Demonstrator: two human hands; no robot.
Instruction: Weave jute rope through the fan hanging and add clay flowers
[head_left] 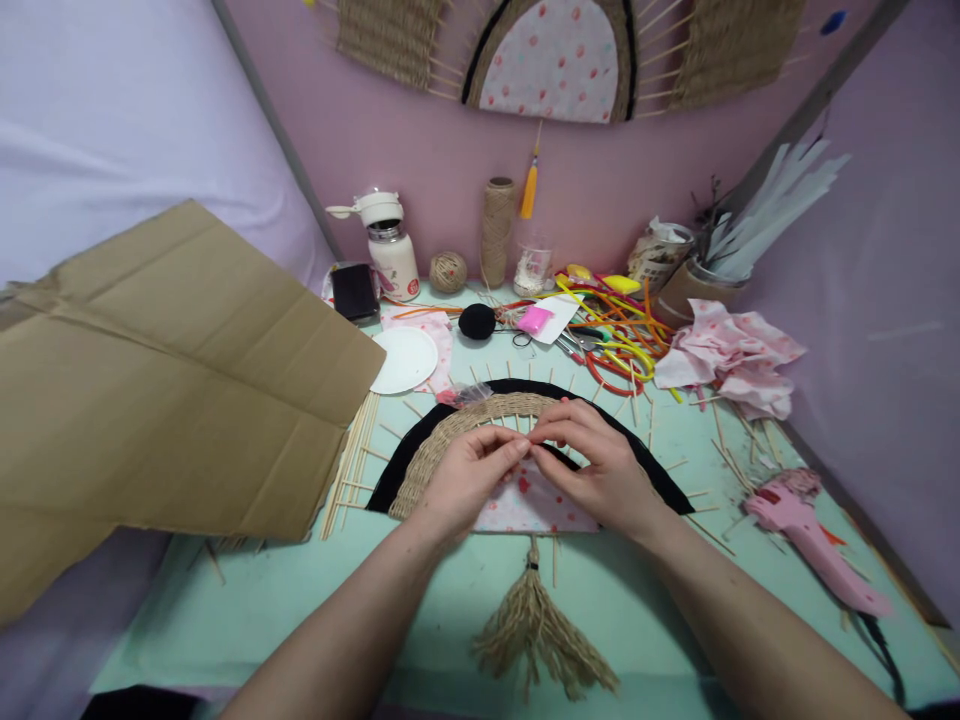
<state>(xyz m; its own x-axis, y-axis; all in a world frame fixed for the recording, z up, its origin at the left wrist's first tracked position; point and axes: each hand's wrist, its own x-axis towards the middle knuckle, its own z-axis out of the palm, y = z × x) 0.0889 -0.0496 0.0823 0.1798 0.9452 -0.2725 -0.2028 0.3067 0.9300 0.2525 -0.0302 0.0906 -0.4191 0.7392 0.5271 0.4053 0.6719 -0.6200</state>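
Observation:
Above the middle of a half-round woven piece (427,450), my left hand (480,465) and my right hand (592,460) meet, thumbs and fingertips pinched together. Whatever is between them is too small to make out. The piece has a black outer band (397,475), a woven straw band, thin sticks poking outward and a white, red-dotted fabric centre (547,505), partly hidden by my hands. From its straight lower edge a straw-coloured tassel (544,630) spreads towards me. A small clear plastic bag (471,395) with something pinkish-red inside lies on the upper left of the band.
Folded cardboard (187,380) covers the left side. A pink glue gun (814,540) with its cord lies right, near crumpled fabric (735,350). Behind are a white bottle (394,260), twine ball (448,271), twine cone (496,235), black ball (477,321) and coloured pipe cleaners (637,345). Loose sticks (352,465) lie left.

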